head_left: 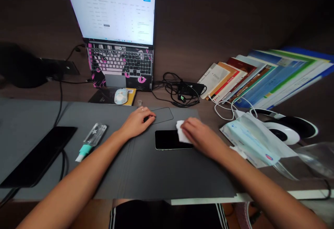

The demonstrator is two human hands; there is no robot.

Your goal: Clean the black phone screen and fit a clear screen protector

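A black phone (pixel 168 140) lies screen-up on the grey desk mat (pixel 146 173) in front of me. My right hand (pixel 199 136) presses a folded white wipe (pixel 182 131) against the phone's right end, fingers closed over it. My left hand (pixel 137 120) rests on the mat just beyond the phone, fingers curled, its tips on a small dark object I cannot make out beside a thin grey transparent sheet (pixel 162 115).
A small spray bottle (pixel 92 139) lies left of my left forearm, a black tablet (pixel 36 156) further left. An open laptop (pixel 120 48), a mouse (pixel 121 96), tangled cables (pixel 180 91), fanned books (pixel 261 76), a tissue pack (pixel 250 142) and headphones (pixel 287 128) ring the mat.
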